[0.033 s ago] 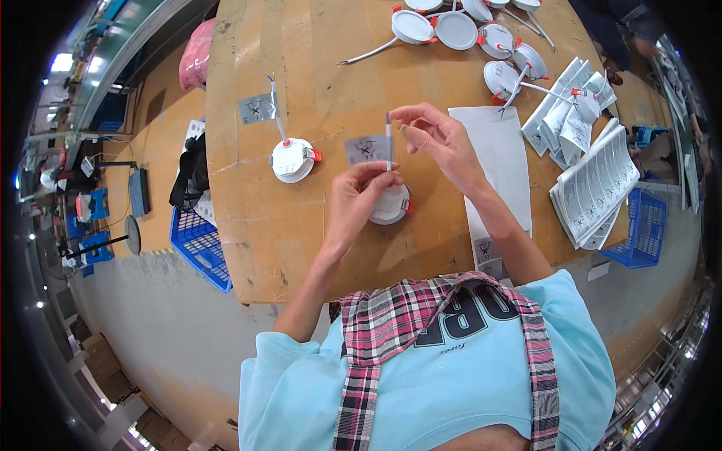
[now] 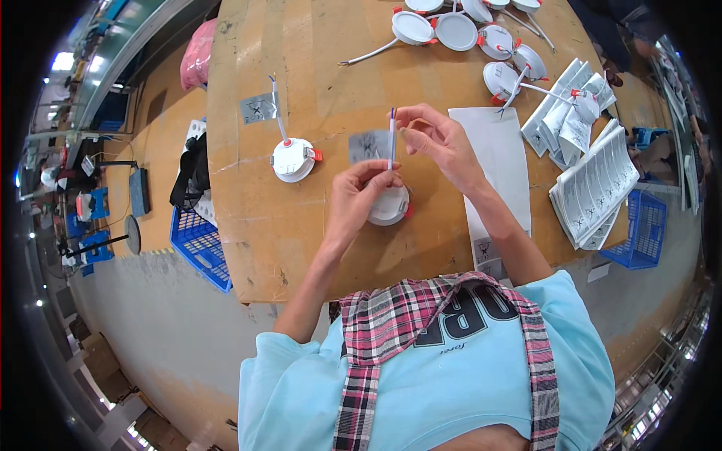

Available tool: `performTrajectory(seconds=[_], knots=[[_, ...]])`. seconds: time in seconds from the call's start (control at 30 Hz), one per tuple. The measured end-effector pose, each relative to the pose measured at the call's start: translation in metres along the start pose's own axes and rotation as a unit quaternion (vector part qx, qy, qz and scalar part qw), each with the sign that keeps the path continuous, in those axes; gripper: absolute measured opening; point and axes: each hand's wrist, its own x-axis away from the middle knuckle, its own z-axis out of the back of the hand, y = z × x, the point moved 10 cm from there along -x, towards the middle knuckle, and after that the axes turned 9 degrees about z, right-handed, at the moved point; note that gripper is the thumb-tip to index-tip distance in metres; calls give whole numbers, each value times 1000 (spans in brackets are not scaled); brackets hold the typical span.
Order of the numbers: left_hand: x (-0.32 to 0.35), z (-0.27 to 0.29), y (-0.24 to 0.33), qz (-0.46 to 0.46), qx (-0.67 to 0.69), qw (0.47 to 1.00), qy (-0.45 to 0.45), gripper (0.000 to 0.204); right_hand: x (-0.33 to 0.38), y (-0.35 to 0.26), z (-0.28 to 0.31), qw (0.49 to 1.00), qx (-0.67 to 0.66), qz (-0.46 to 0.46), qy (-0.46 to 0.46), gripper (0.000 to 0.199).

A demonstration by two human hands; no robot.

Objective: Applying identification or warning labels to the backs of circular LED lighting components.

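Observation:
My left hand pinches the lower part of a thin white cable that stands upright over the cardboard-covered table. The cable's top end, with blue and red tips, is pinched by my right hand. Partly hidden under my left hand lies a round white downlight with an orange clip. The cable seems to rise from this lamp. A grey foil label lies just behind the cable.
A second white downlight with its cable lies to the left, near another grey label. Several downlights crowd the far edge. A white sheet and stacked leaflets lie right. Blue crates stand below the table.

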Motion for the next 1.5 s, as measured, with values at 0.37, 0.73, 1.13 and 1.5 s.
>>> performTrajectory(seconds=[0.37,0.73,1.13,1.5], knots=[[8,-22,12,54,102,988,-105,26,0,-9,3,999,11,36,4,22],[12,-32,10,89,191,965,-157,23,-2,-31,-1,989,111,102,-6,14],[-14,6,19,-24,-22,999,-10,21,-1,-33,46,977,126,80,154,20],[6,51,94,-208,-312,865,334,34,21,-99,71,956,219,121,153,17]])
